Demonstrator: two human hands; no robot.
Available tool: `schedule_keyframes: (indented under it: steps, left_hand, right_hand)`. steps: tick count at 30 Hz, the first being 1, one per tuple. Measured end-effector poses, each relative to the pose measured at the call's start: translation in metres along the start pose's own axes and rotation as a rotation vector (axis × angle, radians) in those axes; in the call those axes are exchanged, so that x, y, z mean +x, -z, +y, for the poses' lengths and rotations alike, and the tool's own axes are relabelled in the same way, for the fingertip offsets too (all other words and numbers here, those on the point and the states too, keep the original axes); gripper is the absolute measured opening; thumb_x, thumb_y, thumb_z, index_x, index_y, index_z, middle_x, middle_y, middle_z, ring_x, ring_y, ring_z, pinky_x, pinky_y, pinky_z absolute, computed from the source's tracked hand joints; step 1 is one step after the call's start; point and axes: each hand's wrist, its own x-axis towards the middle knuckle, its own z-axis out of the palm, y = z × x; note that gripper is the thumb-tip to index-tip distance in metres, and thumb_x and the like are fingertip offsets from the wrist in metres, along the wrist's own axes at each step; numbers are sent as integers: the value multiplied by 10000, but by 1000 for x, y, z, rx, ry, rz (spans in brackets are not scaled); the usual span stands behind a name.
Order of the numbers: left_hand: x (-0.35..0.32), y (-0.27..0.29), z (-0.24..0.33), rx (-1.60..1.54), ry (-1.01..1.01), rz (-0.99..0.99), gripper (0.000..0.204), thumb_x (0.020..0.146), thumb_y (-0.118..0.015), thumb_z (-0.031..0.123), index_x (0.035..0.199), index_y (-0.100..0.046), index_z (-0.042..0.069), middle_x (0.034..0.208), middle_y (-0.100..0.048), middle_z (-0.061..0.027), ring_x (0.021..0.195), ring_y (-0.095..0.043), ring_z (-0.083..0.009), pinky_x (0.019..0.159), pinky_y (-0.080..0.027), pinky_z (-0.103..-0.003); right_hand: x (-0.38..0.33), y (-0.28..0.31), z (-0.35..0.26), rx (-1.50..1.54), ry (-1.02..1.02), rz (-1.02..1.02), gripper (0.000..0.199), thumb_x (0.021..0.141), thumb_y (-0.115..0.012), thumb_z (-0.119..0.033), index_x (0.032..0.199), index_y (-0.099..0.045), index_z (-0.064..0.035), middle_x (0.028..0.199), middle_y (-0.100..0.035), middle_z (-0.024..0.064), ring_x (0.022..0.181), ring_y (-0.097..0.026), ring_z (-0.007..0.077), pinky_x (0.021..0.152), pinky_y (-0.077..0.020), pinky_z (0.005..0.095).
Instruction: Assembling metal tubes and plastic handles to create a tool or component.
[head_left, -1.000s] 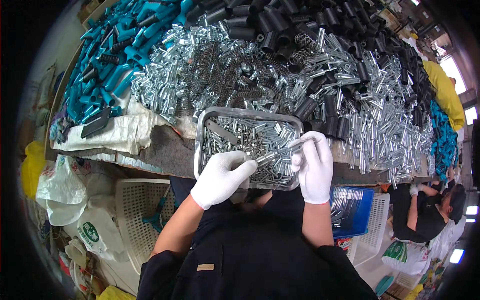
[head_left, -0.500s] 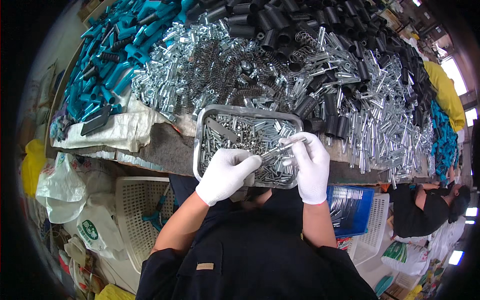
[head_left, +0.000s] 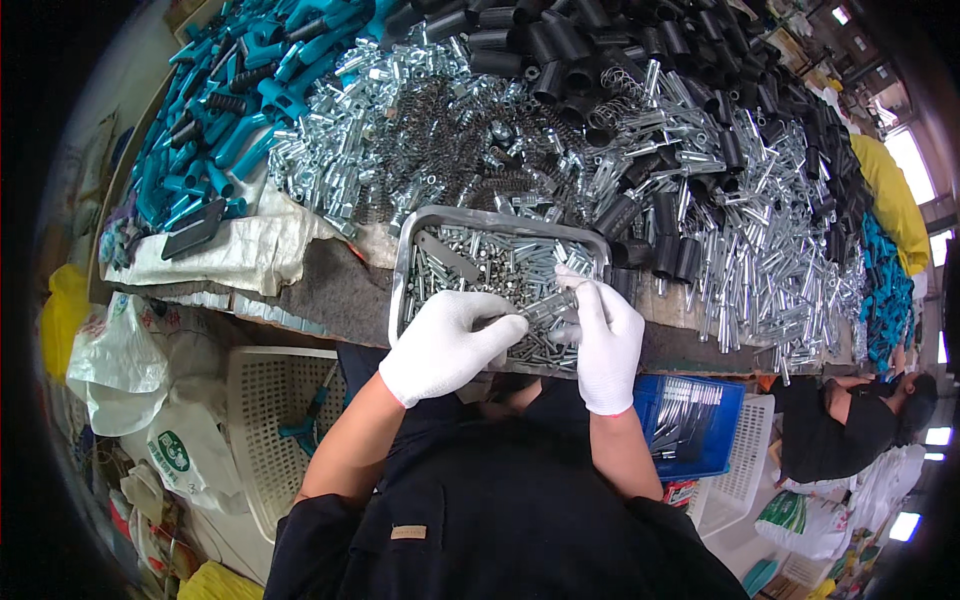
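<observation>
Both hands wear white gloves and meet over a metal tray [head_left: 398, 318] full of small screws, pins and nuts. My left hand [head_left: 450, 345] is closed, thumb and fingers pinching the near end of a slim silvery metal rod [head_left: 546, 305]. At the rod's other end, the bent fingers of my right hand [head_left: 608, 350] are closed around it and hide its tip. A flat grey metal strip [head_left: 447, 257] lies on the hardware inside the tray.
Behind the tray spread heaps of dark springs [head_left: 430, 150], black tubes [head_left: 560, 45], silvery rods [head_left: 745, 250] and teal handles [head_left: 215, 140]. A phone-like dark slab [head_left: 195, 230] lies at left. Below the table edge are a white basket [head_left: 250, 430] and a blue bin [head_left: 735, 400]. Another person [head_left: 840, 430] sits at right.
My right hand has moved slightly left and down, and its fingers now reach further over the rod, so less of it shows. My left hand stays nearly in place.
</observation>
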Motion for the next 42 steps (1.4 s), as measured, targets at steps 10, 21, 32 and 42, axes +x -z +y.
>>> schedule_keyframes:
  steps: [10, 21, 32, 42]
  left_hand:
    - [10, 6, -22, -50, 31, 52, 312, 919, -598, 268, 801, -712, 3, 639, -656, -46, 582, -598, -120, 583, -478, -287]
    - [26, 3, -70, 174, -136, 182, 396, 872, -601, 353, 890, -717, -26, 820, -675, -262, 820, -680, -406, 789, -529, -456]
    - [24, 8, -72, 55, -185, 142, 404, 900, -571, 353, 920, -689, -33, 849, -660, -286, 830, -665, -436, 773, -524, -483]
    - [35, -4, -95, 45, -296, 126, 329, 886, -599, 319, 938, -693, 8, 847, -680, -235, 820, -649, -426, 767, -521, -452]
  right_hand:
    - [15, -3, 9, -79, -39, -58, 295, 1022, -524, -169, 1162, -677, 41, 1089, -697, 99, 731, -651, 101, 572, -547, 222]
    - [83, -84, -80, -554, 381, -408, 421, 970, -592, -189, 1349, -562, -8, 1052, -710, 90, 678, -603, 65, 579, -469, 200]
    - [184, -336, -29, -1124, 1126, -617, 486, 931, -596, -297, 1347, -539, -54, 1356, -540, 205, 1210, -552, 371, 1029, -447, 443]
    - [216, -385, -19, -1221, 947, -421, 411, 806, -692, -347, 1027, -570, -23, 1074, -620, 217, 997, -641, 396, 880, -521, 478]
